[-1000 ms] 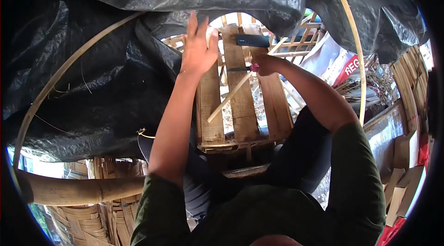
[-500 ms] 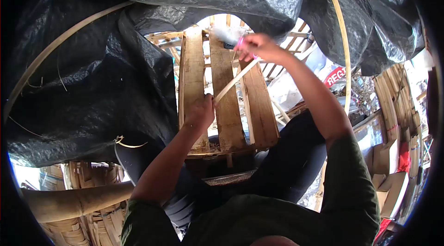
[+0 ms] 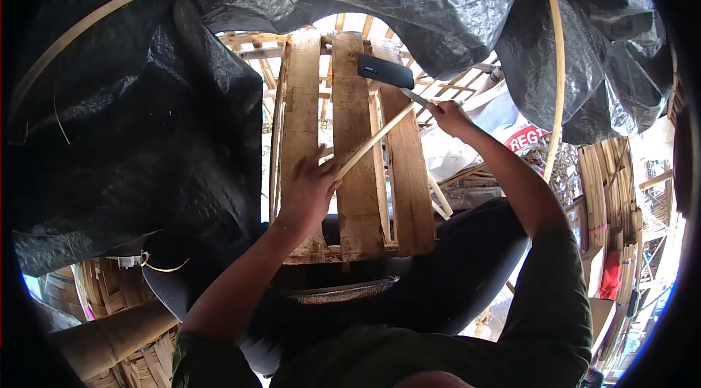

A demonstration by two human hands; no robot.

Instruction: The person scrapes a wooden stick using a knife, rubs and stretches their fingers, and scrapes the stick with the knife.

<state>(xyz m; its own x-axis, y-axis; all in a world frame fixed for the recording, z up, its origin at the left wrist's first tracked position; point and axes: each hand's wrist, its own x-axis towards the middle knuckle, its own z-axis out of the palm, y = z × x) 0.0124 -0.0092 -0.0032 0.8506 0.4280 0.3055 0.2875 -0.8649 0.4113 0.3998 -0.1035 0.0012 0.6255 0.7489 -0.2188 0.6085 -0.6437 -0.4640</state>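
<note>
My left hand (image 3: pixel 309 189) holds the near end of a slim, pale bamboo strip (image 3: pixel 374 141), some of its fingers raised. The strip slants up to the right over the wooden slat bench (image 3: pixel 301 110). In my right hand (image 3: pixel 453 121) is a knife, its blade (image 3: pixel 418 97) pointing up and left. The blade lies at the strip's far end; whether they touch I cannot tell. A dark phone (image 3: pixel 385 71) rests on the slats just beyond the blade tip.
Black plastic sheeting (image 3: pixel 204 147) hangs on the left and overhead, with a bent bamboo rod (image 3: pixel 559 59) at its right. A white sack (image 3: pixel 467 147) with red print lies beyond my right arm. Bundled bamboo strips (image 3: pixel 607 183) stand at the right, and a thick bamboo pole (image 3: pixel 117 340) lies lower left.
My right hand has moved down and right with the knife, which was blurred and raised before. The phone now shows fully. My left hand's fingers have loosened, and the view has shifted slightly.
</note>
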